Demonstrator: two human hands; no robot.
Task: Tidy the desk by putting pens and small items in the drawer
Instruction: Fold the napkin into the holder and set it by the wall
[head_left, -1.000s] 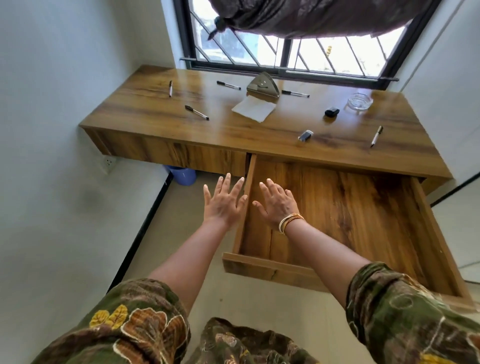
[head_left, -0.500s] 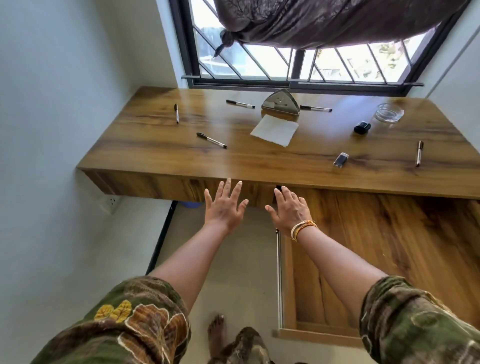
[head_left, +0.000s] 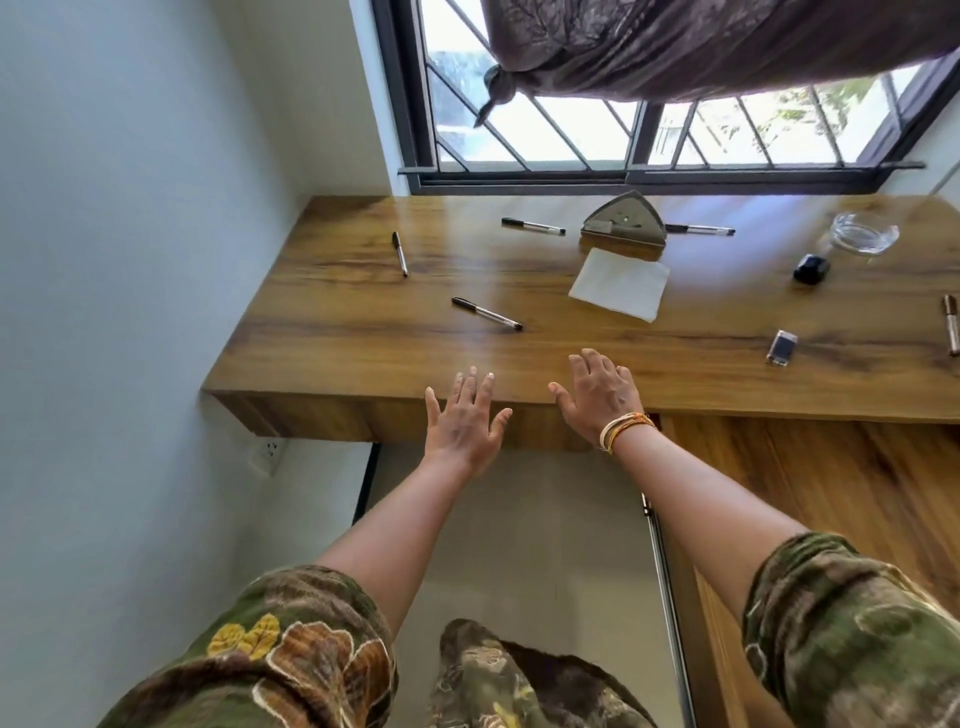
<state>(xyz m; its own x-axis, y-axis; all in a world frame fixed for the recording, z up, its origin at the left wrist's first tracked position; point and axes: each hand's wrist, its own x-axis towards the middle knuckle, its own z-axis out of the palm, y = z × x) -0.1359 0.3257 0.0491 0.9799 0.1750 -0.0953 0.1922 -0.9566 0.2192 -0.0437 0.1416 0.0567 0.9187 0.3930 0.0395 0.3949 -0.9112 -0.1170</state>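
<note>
Both hands empty, left hand (head_left: 465, 415) and right hand (head_left: 602, 392) spread flat at frame centre over the desk (head_left: 337, 353) front edge, likely poised to gather the nearest pen (head_left: 487, 313) just above, drawer (head_left: 831, 478) open at lower right

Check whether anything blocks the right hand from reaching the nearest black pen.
Nothing visible does. The right hand, open, hovers at the desk front edge; bare wood lies between it and the black pen.
</note>
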